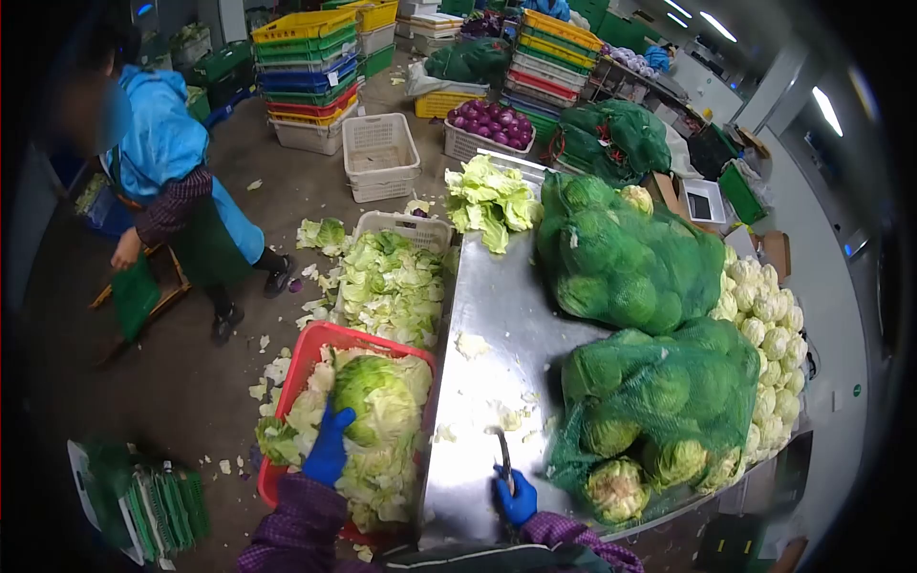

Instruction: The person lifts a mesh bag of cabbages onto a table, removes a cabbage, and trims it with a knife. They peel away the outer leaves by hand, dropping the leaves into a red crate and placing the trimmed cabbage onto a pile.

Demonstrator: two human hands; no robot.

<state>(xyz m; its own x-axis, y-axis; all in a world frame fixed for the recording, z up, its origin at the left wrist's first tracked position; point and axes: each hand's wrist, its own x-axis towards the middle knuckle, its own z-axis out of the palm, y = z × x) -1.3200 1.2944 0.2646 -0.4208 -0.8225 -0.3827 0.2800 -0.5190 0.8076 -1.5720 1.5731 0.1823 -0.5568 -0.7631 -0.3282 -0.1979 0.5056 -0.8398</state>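
Observation:
My left hand (330, 447), in a blue glove, is closed against the near left side of a green cabbage (371, 396). This cabbage is above a red crate (308, 355) filled with loose pale leaves. In my right hand (517, 497), also gloved in blue, is a knife (502, 451) with a dark curved blade pointing away from me over the steel table (482, 329). To the right of that hand lies a green net bag (659, 382) of cabbages, its mouth open toward me with several heads showing. Leaf scraps (511, 418) are scattered near the blade.
A second net bag (626, 253) of cabbages lies farther back, and trimmed pale cabbages (769, 334) are piled at the right. Beyond the red crate stands a white crate (401, 224) of leaves. A person in blue (167, 134) is at the left, near stacked crates (306, 81).

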